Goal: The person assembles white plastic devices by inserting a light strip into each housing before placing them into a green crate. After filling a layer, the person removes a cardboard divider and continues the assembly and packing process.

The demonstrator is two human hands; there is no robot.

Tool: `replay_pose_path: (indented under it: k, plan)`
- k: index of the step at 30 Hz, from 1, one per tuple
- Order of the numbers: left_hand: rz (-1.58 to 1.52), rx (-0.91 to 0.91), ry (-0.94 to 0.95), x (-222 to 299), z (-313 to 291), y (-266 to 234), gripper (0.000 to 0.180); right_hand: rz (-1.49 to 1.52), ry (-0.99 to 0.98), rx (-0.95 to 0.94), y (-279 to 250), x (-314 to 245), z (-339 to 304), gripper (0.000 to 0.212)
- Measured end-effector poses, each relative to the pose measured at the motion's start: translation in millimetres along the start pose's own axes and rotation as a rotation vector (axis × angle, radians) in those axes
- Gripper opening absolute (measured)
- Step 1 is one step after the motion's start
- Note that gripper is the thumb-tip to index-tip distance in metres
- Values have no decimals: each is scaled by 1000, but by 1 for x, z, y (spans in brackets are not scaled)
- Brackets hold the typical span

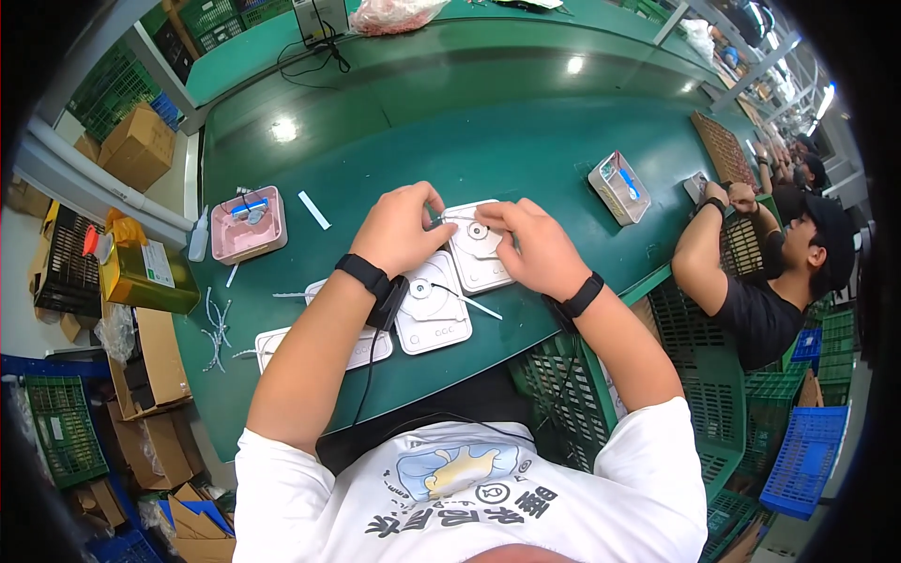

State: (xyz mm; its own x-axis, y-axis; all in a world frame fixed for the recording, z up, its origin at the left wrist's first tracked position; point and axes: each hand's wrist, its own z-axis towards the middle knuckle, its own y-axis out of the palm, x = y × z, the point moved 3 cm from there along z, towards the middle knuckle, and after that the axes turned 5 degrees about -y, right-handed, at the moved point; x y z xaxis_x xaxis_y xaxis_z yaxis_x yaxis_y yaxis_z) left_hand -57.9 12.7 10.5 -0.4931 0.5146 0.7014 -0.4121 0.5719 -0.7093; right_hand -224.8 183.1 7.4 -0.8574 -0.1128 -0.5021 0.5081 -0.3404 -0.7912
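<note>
Bent over the far end of a white plastic panel [483, 274] with a round hub, my left hand [404, 230] has its thumb and fingers closed near a thin pale strand. What lies between those fingertips is too small to tell. My right hand [542, 246] grips the same panel, its fingers on the face near the hub and its thumb by the right edge. Nearer to me lies a second white panel [432, 328], a thin white strand [481, 307] running out from its hub. Further similar panels [373, 349] sit partly hidden under my left forearm.
On the green table [375, 141], a pink tray [249, 235] with small parts stands left, beside a bottle [199, 235] and twisted strands [218, 330]. Another small tray [619, 188] stands right. A yellow-green tin [150, 274] is beyond the left edge; a co-worker [779, 272] sits at right.
</note>
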Motion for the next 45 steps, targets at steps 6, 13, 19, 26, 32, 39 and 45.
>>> replay_pose_path:
  k: [6,13,19,26,32,39,45]
  plan:
    - [30,-94,182,-5,3,-1,22,69,35,23,0,6,2,46]
    - [-86,-189,309,-3,-11,4,22,-48,-34,-36,1,-1,5,43]
    - [7,-24,596,7,-20,4,16,-200,-182,28,10,-6,6,41]
    - [-70,-143,531,-1,-12,5,24,16,-96,-14,2,2,6,31]
    - [110,-179,327,25,-29,3,81,142,-11,-221,-12,12,32,22]
    - [387,-94,353,49,-51,18,109,247,76,-554,-13,37,53,18]
    - [390,-70,343,47,-49,21,104,325,-53,-397,-13,37,45,21]
